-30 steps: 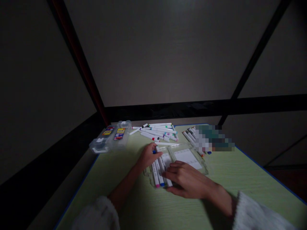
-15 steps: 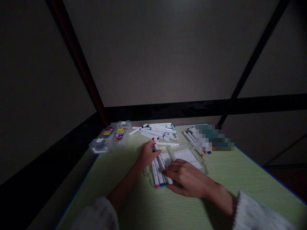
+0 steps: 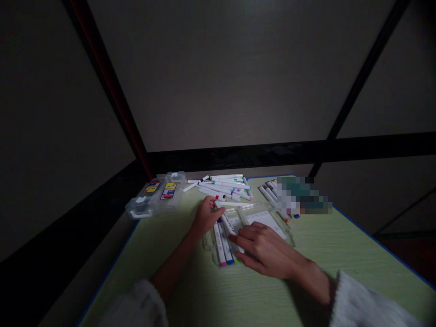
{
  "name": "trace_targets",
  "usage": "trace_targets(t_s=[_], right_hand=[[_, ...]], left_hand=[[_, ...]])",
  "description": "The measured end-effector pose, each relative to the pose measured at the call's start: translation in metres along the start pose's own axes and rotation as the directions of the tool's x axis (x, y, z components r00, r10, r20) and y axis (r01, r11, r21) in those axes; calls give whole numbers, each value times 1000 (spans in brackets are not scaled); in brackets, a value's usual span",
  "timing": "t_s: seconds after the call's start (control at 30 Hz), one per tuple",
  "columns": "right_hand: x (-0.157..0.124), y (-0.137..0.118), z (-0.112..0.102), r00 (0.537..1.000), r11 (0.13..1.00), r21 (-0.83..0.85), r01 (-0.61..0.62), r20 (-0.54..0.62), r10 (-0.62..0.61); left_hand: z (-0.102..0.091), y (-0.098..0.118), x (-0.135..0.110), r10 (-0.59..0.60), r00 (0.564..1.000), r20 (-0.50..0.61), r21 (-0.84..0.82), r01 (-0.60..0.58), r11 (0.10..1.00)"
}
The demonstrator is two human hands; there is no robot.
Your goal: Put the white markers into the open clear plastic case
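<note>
A white marker (image 3: 227, 223) slants above an open clear plastic case (image 3: 252, 209) on the table. My left hand (image 3: 205, 217) pinches the far end of this marker between thumb and fingers. At its near end, the fingers of my right hand (image 3: 264, 250) are closed around it, partly hiding it. Beneath, in the left half of the case, white markers lie side by side; a pink-ended marker (image 3: 220, 250) and a blue-ended marker (image 3: 226, 250) show best. A green end peeks out beside them. The right half holds a white paper insert (image 3: 264, 221).
Behind the case lies a loose pile of white markers (image 3: 225, 184). Two closed clear cases with labels (image 3: 169, 190) stand at the back left. More markers (image 3: 270, 195) lie at the right, beside a pixelated patch. A small blue cap (image 3: 296, 216) rests near them. The table (image 3: 340, 263) has a blue edge.
The held marker has shifted slightly left at its far end and tilted, with both hands still on it. More of the green-ended marker beneath shows.
</note>
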State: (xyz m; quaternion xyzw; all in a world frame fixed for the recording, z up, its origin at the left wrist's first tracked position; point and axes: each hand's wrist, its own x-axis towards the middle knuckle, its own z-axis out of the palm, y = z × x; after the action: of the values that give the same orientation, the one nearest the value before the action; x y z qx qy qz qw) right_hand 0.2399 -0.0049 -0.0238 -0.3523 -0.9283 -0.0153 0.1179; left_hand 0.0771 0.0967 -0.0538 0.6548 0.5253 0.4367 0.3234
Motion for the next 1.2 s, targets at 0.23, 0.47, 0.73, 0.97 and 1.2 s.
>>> trace_targets(t_s=[0.23,0.47,0.73,0.97,1.2], right_hand=[[-1,0,-2,999,999,-28,-23,21,24],[-1,1,-2,999,998,-32,-45,5,45],[0,3,0,997,997,-31,-64,-51,63],[-1,2,0,994,995,-48,-83,-78,79],[0,2,0,994,995,-46,-91,-58,89]], left_hand=[[-1,-6,3,-3,1000,-19,-45,2,999],[0,-9,4,2,1000,-22,-53,-3,999],[1,-13,6,2,999,-39,-110,-6,994],[1,-10,5,-23,998,-58,-139,15,990],[1,-8,3,-33,998,-48,-179,23,983]])
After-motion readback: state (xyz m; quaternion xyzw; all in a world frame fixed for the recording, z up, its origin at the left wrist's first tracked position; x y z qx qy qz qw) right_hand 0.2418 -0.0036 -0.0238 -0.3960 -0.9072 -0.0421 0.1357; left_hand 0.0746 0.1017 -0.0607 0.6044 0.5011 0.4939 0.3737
